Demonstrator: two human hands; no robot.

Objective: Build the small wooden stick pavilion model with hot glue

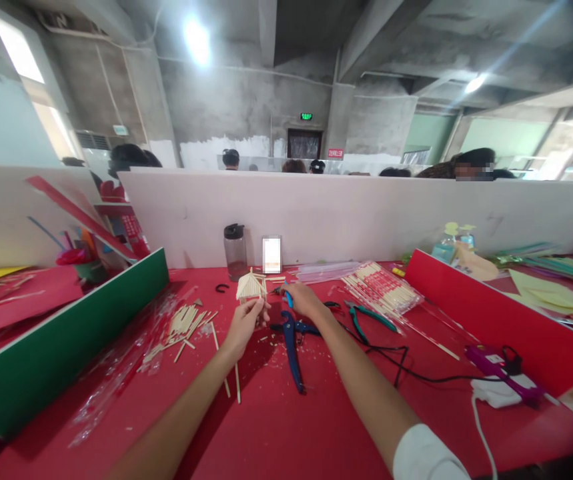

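Note:
Near the middle of the red table, my left hand (247, 321) is closed on the lower part of a small house model (251, 285) made of pale sticks, with a peaked roof. Just to its right, my right hand (302, 300) grips blue-handled pliers (288, 295), whose tip points left toward the model. Below my hands lies a dark blue cutter (292, 353) among small wood scraps. A pile of short sticks (186, 323) is left of my left hand, and a few longer sticks (237, 383) lie beneath it.
Green-handled pliers (373, 318), packed sticks (383, 288) and a purple tool (501, 370) with cables lie right. A bottle (236, 252) and white-screened device (272, 255) stand behind. Green (76, 340) and red (496, 320) panels flank the area. Heads show beyond the white partition (286, 207).

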